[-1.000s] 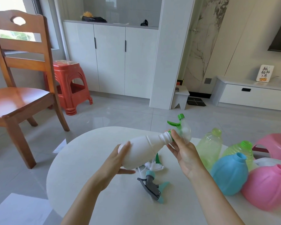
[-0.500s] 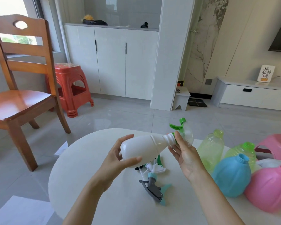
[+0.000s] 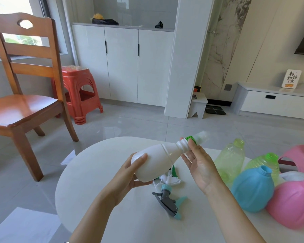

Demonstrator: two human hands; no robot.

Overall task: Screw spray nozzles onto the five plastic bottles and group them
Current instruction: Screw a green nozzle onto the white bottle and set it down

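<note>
My left hand (image 3: 130, 174) grips the base of a white bottle (image 3: 158, 160), which I hold tilted over the white table (image 3: 98, 172) with its neck pointing up and to the right. My right hand (image 3: 198, 162) pinches the green collar of a clear-and-green spray nozzle (image 3: 197, 138) seated on that neck; the nozzle is blurred. Under the bottle lie a grey-and-teal nozzle (image 3: 168, 201) and a white-and-green nozzle (image 3: 170, 178). At the right stand two clear green bottles (image 3: 230, 160) (image 3: 268, 163), a blue bottle (image 3: 253, 188) and a pink bottle (image 3: 293, 204), all without nozzles.
A pink stool (image 3: 300, 158) sits behind the bottles at the right edge. A wooden chair (image 3: 21, 102) and an orange stool (image 3: 79, 93) stand on the floor to the left, and white cabinets (image 3: 123, 64) line the far wall.
The nozzle has rotated on the bottle neck, its green trigger no longer sticking up. My left hand has shifted its grip toward the bottle's base, and the bottle's neck now tilts higher.
</note>
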